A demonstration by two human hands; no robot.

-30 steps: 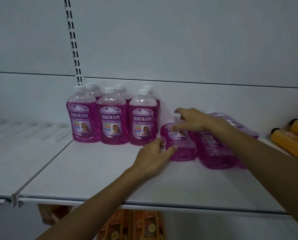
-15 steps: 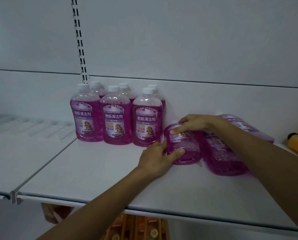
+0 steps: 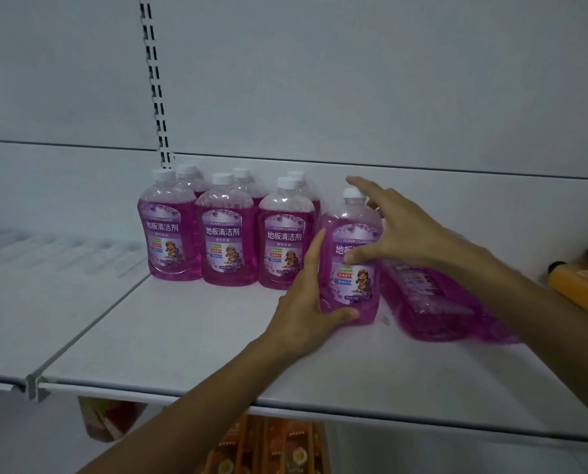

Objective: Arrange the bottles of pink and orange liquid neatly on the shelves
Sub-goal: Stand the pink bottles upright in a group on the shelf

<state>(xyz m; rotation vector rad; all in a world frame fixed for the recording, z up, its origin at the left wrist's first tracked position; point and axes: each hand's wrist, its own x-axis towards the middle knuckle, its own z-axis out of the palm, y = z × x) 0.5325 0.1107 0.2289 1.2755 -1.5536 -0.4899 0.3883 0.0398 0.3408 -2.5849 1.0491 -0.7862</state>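
Head cam: left hand [image 3: 304,307] cups the base of the pink bottle [image 3: 349,265] on the shelf [image 3: 189,333], right hand [image 3: 403,230] has fingers loosely spread round its upper part. I'd square it upright beside the standing row [image 3: 224,230], label forward, before letting go.

The pink bottle [image 3: 350,265] that lay on its side a second ago now stands nearly upright on the shelf [image 3: 196,336], just right of the standing group. The left hand [image 3: 306,309] has shifted to cup its lower left side, and the right hand [image 3: 398,230] now grips its shoulder, thumb across the label.
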